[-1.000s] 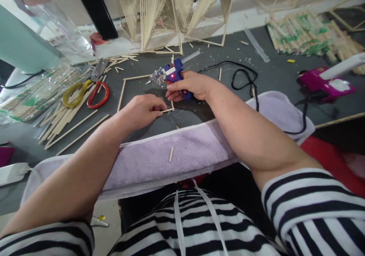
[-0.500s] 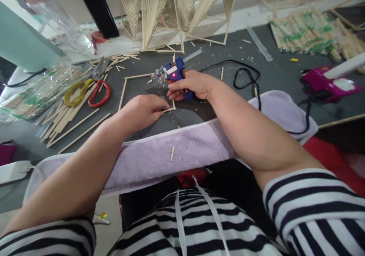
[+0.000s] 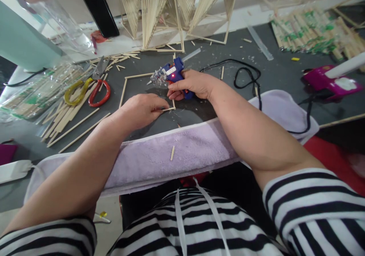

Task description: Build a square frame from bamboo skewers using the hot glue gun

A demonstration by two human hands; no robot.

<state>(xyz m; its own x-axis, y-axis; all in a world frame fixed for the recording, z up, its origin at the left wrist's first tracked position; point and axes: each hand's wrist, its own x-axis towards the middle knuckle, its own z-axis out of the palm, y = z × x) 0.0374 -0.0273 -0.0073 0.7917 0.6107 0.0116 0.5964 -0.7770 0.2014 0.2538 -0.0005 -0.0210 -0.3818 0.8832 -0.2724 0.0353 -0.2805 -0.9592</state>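
Note:
My right hand [image 3: 189,84] is wrapped round a blue glue gun [image 3: 174,70] with a red light lit on its side. Its nozzle, crusted with stray glue, points left over a square frame of thin wooden sticks [image 3: 123,90] lying on the grey table. A clear glue stick [image 3: 192,54] juts from the gun's back end. With fingers pinched, my left hand [image 3: 146,109] grips the near side of that frame close to its right corner. The hand covers most of this near side. A small stick piece [image 3: 172,153] rests on the lilac towel before me.
Scissors [image 3: 98,85] with yellow and red handles lie on loose sticks at left, beside bagged sticks [image 3: 37,92]. A fanned stick structure [image 3: 159,16] stands at the back. A black cord [image 3: 248,73] loops right, near a purple lamp base [image 3: 332,82] and the lilac towel [image 3: 176,161].
Almost nothing differs. Both hands keep their hold, and the glue gun and stick frame stay in place apart from a tiny shift of the view.

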